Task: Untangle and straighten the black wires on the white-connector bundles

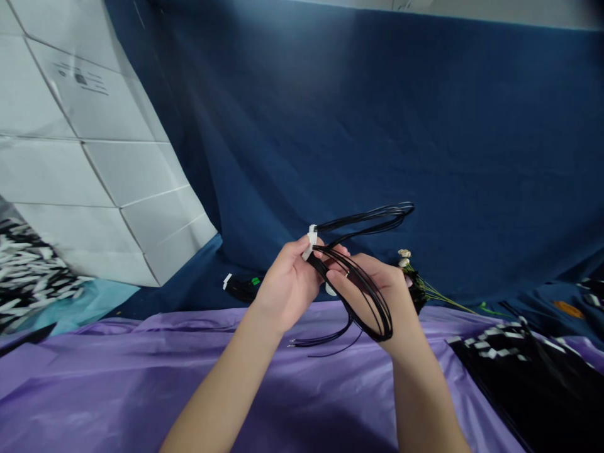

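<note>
A looped bundle of thin black cables (384, 314) with white connectors (311, 242) is held up between my two hands, above the purple cloth. My left hand (290, 283) pinches the white connectors between thumb and fingers. With its fingers curled around the black strands near the connectors, my right hand (372, 283) grips the bundle from the other side. One loop sticks out to the upper right, another hangs over my right hand, and loose wire ends dangle below. Some of the right fingertips are hidden behind the cables.
Purple cloth (189, 377) covers the front surface. Beyond it lie a black cable bundle (240, 289) with green tape and some flowers (404, 258). Piles of black cables with white ends lie left (33, 270) and right (542, 377). White boxes (132, 157) and a blue curtain (377, 126) stand behind.
</note>
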The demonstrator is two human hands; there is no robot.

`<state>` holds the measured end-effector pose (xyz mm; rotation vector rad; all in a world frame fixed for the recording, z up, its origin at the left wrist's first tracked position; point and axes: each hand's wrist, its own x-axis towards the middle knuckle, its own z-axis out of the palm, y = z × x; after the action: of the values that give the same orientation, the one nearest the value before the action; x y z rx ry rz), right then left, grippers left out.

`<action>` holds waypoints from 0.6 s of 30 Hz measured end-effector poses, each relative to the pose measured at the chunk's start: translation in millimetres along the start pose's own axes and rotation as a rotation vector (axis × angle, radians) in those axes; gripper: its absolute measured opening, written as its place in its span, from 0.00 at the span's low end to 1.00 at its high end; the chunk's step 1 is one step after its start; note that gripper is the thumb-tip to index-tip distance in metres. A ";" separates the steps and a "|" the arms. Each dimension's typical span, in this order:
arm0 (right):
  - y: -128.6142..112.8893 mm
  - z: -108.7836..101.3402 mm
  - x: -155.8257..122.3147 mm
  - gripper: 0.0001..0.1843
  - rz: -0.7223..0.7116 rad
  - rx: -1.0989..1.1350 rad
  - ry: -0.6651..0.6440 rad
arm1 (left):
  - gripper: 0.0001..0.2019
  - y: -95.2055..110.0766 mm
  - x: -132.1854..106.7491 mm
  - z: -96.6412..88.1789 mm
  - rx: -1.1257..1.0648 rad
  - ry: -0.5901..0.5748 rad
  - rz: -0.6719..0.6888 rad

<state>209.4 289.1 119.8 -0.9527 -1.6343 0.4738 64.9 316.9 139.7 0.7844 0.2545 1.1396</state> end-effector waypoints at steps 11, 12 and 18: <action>-4.6 10.4 -1.2 0.05 0.000 0.005 0.072 | 0.10 0.4 2.0 2.3 0.011 0.143 -0.015; -4.3 9.4 -0.5 0.04 0.045 0.101 0.048 | 0.10 1.0 2.4 2.8 0.011 0.164 -0.020; -13.4 -23.4 4.8 0.09 0.363 0.711 0.045 | 0.10 4.2 4.5 2.9 0.019 0.201 -0.038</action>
<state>226.7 280.9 139.4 -0.6967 -1.1087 1.1776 65.4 320.4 145.5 0.6790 0.4464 1.1829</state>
